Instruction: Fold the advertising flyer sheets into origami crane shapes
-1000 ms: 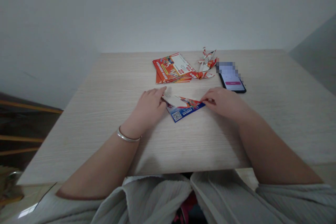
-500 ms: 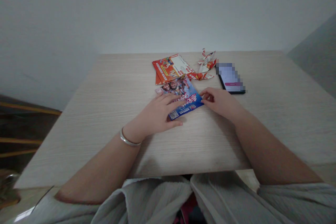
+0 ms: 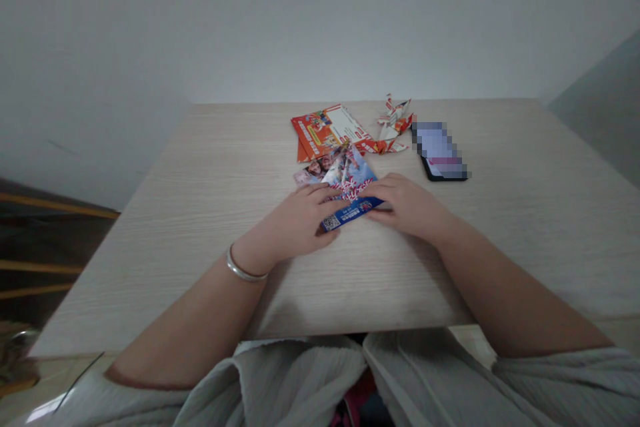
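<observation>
A blue printed leaflet (image 3: 354,167) lies at a slant on the table in front of me, with photos of people along its far left part. My left hand (image 3: 300,217) grips its near left edge, fingers over the top and thumb at the near side. Across from it, my right hand (image 3: 407,203) holds the near right corner between fingers above and thumb below. A strip along the near edge, carrying a QR code, tilts up slightly between both hands. The leaflet's side parts are hidden under my fingers.
Orange and white leaflets (image 3: 320,130) lie stacked just beyond the blue one. Next to them sits a folded paper crane (image 3: 395,123) in red and white. A phone (image 3: 445,170) with a blurred screen rests to the right. The wooden table (image 3: 210,167) meets a wall.
My right hand has moved left and a little nearer, from the leaflet's right corner onto its near edge. The near strip now tilts up. My left hand has barely shifted.
</observation>
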A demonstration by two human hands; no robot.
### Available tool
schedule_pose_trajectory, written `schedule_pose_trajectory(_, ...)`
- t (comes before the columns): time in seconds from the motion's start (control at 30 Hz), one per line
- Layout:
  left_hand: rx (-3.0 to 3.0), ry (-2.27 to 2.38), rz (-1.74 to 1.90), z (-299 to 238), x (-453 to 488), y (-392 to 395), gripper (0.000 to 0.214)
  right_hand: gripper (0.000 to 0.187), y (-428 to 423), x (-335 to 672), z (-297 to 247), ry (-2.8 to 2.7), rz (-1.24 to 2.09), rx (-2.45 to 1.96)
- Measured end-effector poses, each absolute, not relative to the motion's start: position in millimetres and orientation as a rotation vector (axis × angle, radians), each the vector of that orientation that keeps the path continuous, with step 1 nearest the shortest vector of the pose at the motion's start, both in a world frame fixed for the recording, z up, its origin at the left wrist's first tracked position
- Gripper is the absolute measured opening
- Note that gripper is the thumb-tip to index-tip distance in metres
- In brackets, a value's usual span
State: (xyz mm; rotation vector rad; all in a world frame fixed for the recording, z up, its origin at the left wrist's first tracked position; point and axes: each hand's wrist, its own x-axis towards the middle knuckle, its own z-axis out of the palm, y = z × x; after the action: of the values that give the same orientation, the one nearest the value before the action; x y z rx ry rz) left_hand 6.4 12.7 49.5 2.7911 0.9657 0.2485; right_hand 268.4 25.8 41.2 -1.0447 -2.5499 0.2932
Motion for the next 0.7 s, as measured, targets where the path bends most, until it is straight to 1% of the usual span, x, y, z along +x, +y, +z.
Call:
schedule_pose_trajectory(0.1,2.782,0.961,0.257,50,6,12,0.046,0.03,25,266,41,-2.604,0.284,-1.043)
schedule_pose_trajectory(0.23,2.788,0.958,0.201,55,7,11,0.042,0.019,25,266,42,-2.64,0.256,-1.051)
schedule_pose_trajectory(0.33,2.777,0.984,0.178,61,9,10,0.042,0.015,26,267,42,-2.653,0.249,-1.044)
schedule_pose_trajectory(0.43,2.709,1.091,0.171,64,10,9,0.043,0.015,26,267,45,-2.665,0.244,-1.012)
schedule_pose_trajectory(0.53,2.636,1.233,0.21,63,10,9,0.037,0.018,25,265,48,-2.686,0.249,-0.992)
schedule_pose_trajectory(0.7,2.499,1.494,0.219,60,13,13,0.026,0.01,22,262,51,-2.635,0.274,-1.152)
